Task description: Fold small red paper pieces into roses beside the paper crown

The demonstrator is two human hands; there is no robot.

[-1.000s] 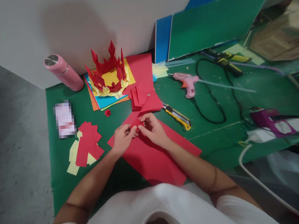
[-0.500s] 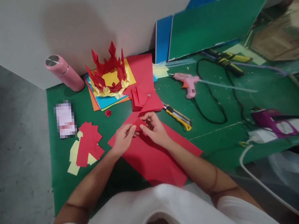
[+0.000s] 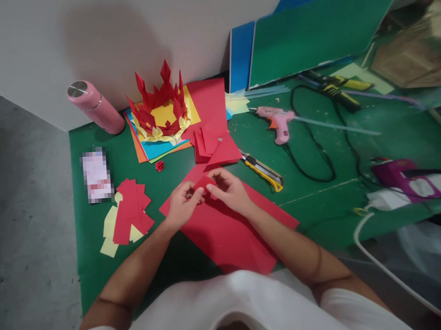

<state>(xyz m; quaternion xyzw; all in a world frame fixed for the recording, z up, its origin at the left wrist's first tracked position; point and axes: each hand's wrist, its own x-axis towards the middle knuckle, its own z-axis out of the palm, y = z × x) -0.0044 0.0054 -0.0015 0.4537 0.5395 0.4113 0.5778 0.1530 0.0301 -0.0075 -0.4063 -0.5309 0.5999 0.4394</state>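
Small red paper (image 3: 205, 181): sitting between both hands, above the large red sheet (image 3: 231, 233); it is showing a flat face, and its underside is hiding behind the fingers.
Left hand (image 3: 181, 204): closing narrowly, thumb and fingers pinching the paper's left edge.
Right hand (image 3: 229, 190): pinching the same paper from the right, thumb lying over its face, fingers curling behind.
Folding so far: this piece is looking only partly worked, judging by its flat face; how many folds it is carrying, I cannot tell.
Flower (image 3: 159, 166): lying alone on the green table (image 3: 318, 204), looking finished.
Crown (image 3: 144, 120): standing on the coloured paper stack (image 3: 160, 152), its red points and yellow base looking fully assembled.
Loose red pieces (image 3: 129, 214): lying flat over yellow pieces (image 3: 110, 232) near the phone (image 3: 97, 176), seemingly waiting unworked.
Folded red paper (image 3: 204, 142): resting beyond the hands, its purpose not showing.
Cutter (image 3: 263, 171): lying unheld beside the large sheet.
Glue gun (image 3: 277, 122): lying unheld farther back; no hand is gluing or cutting at this moment.
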